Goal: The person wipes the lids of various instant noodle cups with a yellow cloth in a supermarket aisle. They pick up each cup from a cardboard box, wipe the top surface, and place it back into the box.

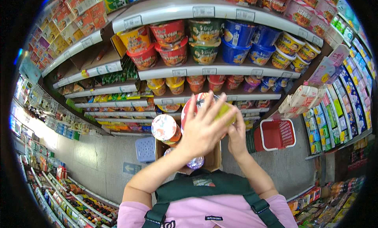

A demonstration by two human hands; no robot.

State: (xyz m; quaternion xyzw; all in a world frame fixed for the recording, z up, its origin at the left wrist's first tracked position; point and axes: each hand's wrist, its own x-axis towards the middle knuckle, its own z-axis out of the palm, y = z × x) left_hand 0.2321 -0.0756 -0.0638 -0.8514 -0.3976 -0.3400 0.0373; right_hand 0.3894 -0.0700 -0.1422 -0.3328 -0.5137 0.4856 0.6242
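Observation:
An instant-noodle tub (187, 110) with a red side is raised above a cardboard box, in front of the lower shelves. Across its top spreads my left hand (202, 127), fingers apart, hiding much of it; whether it grips anything is unclear. My right hand (237, 135) holds the tub's right side. A blurred yellow-green item (223, 112) shows beneath my left fingers; I cannot tell what it is. Left of my left hand stands a noodle cup (164, 127) with a shiny lid. Below my wrist, a purple-lidded cup (195, 162) sits in the cardboard box (217, 157).
Stacked noodle tubs (205, 53) fill the shelf ahead, with smaller noodle cups (196, 83) one level lower. A red shopping basket (276, 135) stands on the floor at right, and a blue-grey plastic stool (145, 149) at left. Packed shelves (339, 110) line the right side.

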